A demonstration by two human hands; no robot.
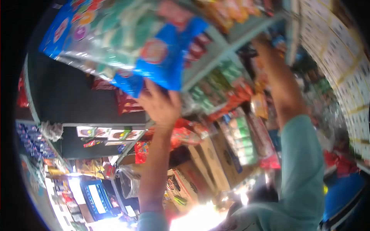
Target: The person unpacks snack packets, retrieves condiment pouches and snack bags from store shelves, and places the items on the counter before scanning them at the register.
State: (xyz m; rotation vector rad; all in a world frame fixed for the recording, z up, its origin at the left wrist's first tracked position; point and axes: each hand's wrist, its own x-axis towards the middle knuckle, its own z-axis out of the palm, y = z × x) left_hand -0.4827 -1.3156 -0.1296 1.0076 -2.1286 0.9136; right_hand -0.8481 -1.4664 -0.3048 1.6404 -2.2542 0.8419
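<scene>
A large clear plastic bag of wrapped sweets [123,34], with blue printed ends and green and white pieces inside, fills the upper left of the view, tilted. My left hand [160,106] is at its lower blue edge, with the fingers closed on the plastic; some fingertips are hidden by the bag. At the upper right, my right arm reaches up to the shelving. My right hand [262,38] is blurred and mostly hidden among the packets there, so its fingers do not show. Orange packets [260,104] hang close to that forearm.
Metal shelves [208,73] hold green packs [219,79] and red packets [127,101]. Cardboard boxes [217,158] stand below, between my arms. A dark shelf [88,102] is on the left, a lit screen [96,198] at lower left, and stacked white cartons [343,65] along the right.
</scene>
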